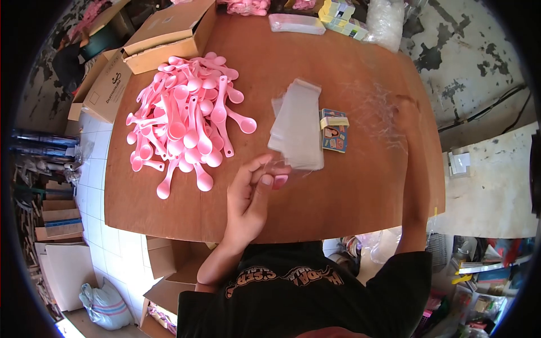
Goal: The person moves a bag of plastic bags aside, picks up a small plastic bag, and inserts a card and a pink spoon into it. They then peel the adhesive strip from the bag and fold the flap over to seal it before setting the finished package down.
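My left hand [251, 194] is closed near the table's front edge, pinching a clear plastic piece with a small pink item [279, 181] at its fingertips. Just beyond it lies a fanned stack of clear plastic bags [301, 127]. A banded bundle of small blue cards [335, 132] rests against the stack's right side. Over the right part of the table, my right hand [407, 112] is smeared by motion, beside a blurred, transparent crinkled shape [377, 112]. A large heap of pink spoons [186, 112] covers the left of the table.
Beyond the spoons stands an open cardboard box [169, 36]. Along the far edge of the brown table [349, 208] lie a clear-wrapped pack [297, 23], yellow-and-white bundles [342, 17] and a plastic roll [385, 22]. Another box [104, 87] stands left of the table.
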A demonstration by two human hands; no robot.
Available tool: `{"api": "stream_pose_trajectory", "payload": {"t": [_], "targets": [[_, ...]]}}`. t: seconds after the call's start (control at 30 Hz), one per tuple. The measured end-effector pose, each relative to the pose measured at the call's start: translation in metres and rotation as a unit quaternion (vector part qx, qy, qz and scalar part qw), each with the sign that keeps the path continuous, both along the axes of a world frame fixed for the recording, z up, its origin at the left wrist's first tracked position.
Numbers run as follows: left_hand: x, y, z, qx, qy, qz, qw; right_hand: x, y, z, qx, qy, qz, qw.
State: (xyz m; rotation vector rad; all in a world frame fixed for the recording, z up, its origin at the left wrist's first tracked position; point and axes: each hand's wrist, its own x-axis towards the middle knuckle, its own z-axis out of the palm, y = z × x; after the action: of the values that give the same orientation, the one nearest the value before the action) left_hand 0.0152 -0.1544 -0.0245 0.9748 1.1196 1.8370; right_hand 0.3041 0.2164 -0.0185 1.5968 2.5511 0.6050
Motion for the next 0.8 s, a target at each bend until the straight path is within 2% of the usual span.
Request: {"api": "stream_pose_trajectory", "payload": {"t": [0.03,0.07,0.1,0.17,0.2,0.23,0.27,0.3,0.37,0.4,0.43,0.47,0.5,0.53,0.57,0.6,0.67,0.7,0.77,0.8], "targets": [[-0.001,0.000,-0.001,-0.006,0.006,-0.002,1.000,0.008,0.005,0.001,-0.002,0.188,-0.028,0.982],[-0.001,-0.001,-0.002,-0.015,0.010,-0.001,1.000,0.009,0.008,0.003,-0.008,0.368,-0.053,0.928],[0.000,0.001,-0.003,-0.017,0.007,0.003,1.000,0.005,0.002,0.009,-0.012,0.365,-0.050,0.929],[0.001,0.007,-0.003,-0.014,0.010,-0.001,1.000,0.002,-0.017,0.028,0.018,0.440,0.109,0.891],[0.003,0.007,-0.003,-0.016,0.012,-0.004,1.000,-0.002,-0.027,0.042,0.017,0.443,0.105,0.890],[0.005,0.009,-0.003,-0.006,0.002,-0.012,1.000,-0.007,-0.035,0.058,-0.138,0.529,0.149,0.824],[0.007,0.011,-0.003,0.003,-0.010,-0.021,1.000,-0.008,-0.039,0.067,-0.289,0.594,0.186,0.727],[0.008,0.010,-0.003,0.003,-0.010,-0.024,1.000,-0.004,-0.034,0.060,-0.287,0.595,0.184,0.728],[0.007,0.008,-0.003,-0.012,0.027,-0.020,0.999,0.002,-0.002,0.021,-0.162,0.398,0.100,0.897],[0.007,0.006,-0.003,-0.013,0.027,-0.024,0.999,0.007,0.015,-0.004,-0.095,0.286,0.052,0.952],[0.008,0.004,-0.002,-0.020,0.016,-0.024,0.999,0.013,0.027,-0.025,-0.027,0.166,0.003,0.986],[0.007,0.003,-0.001,-0.023,0.007,-0.022,0.999,0.013,0.032,-0.031,0.043,0.043,-0.044,0.997],[0.005,-0.001,-0.002,-0.020,0.010,-0.025,0.999,0.018,0.032,-0.035,0.046,0.046,-0.047,0.997],[0.003,-0.005,-0.002,-0.020,0.023,-0.018,0.999,0.024,0.033,-0.038,0.056,0.206,-0.097,0.972],[0.001,-0.003,-0.002,-0.012,0.033,0.000,0.999,0.018,0.040,-0.030,0.068,0.360,-0.129,0.921],[0.000,0.001,0.000,-0.007,0.032,0.011,0.999,0.006,0.035,-0.018,0.069,0.361,-0.117,0.923],[0.000,0.000,0.005,-0.027,-0.001,0.014,1.000,-0.018,-0.021,0.006,0.165,0.381,-0.019,0.909],[0.000,0.004,0.002,-0.010,0.000,0.008,1.000,-0.030,-0.039,0.021,0.163,0.385,-0.019,0.908],[0.001,0.010,0.000,-0.004,0.007,0.006,1.000,-0.054,-0.070,0.047,-0.105,0.516,0.004,0.850],[0.003,0.012,0.000,0.004,0.011,0.002,1.000,-0.068,-0.090,0.050,-0.183,0.521,0.086,0.830]]}}
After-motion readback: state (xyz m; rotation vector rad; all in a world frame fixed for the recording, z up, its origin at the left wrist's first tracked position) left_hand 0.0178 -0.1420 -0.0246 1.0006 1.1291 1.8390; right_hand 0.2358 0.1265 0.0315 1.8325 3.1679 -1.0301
